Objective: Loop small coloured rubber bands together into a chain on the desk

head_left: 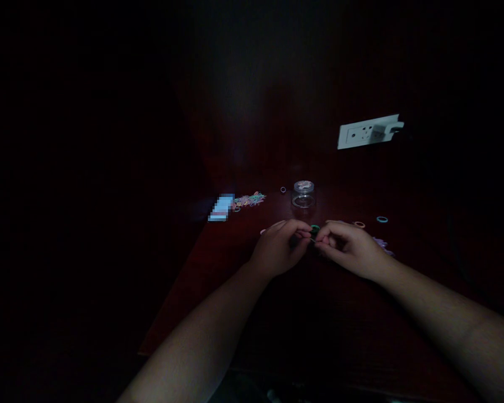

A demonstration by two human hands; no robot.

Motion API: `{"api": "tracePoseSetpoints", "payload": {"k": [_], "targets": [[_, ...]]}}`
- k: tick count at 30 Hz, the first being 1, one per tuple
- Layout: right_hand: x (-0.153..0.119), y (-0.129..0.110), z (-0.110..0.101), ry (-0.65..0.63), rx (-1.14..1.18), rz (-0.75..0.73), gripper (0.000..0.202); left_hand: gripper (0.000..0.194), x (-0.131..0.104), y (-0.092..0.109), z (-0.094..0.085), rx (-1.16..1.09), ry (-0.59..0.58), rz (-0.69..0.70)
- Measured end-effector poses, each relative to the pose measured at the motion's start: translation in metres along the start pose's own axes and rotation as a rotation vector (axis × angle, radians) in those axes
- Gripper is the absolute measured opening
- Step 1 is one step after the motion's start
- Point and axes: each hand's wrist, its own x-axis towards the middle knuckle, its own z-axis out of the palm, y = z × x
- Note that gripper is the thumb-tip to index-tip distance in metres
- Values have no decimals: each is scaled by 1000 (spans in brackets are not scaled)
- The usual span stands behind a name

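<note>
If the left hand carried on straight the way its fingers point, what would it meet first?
Most likely the right hand, whose fingertips face it across a narrow gap; the green loop is close too, but its depth is unclear.

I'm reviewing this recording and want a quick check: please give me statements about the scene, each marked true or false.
1. The jar has its lid on. True.
2. The lit screen lies right of the jar. False: the lit screen lies to its left.
3. The left hand and right hand are far apart. False: their fingertips nearly meet.
4. A blue ring lies right of the jar. True.
5. Nothing is plugged in. False: a plug sits in the outlet.
</note>
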Motion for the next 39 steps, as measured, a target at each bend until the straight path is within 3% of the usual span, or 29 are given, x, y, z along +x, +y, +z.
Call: {"api": "tracePoseSetpoints", "payload": {"k": [39], "targets": [[0,1,0,4,-6,40,12,28,-1,1,-2,-27,-34,29]]}}
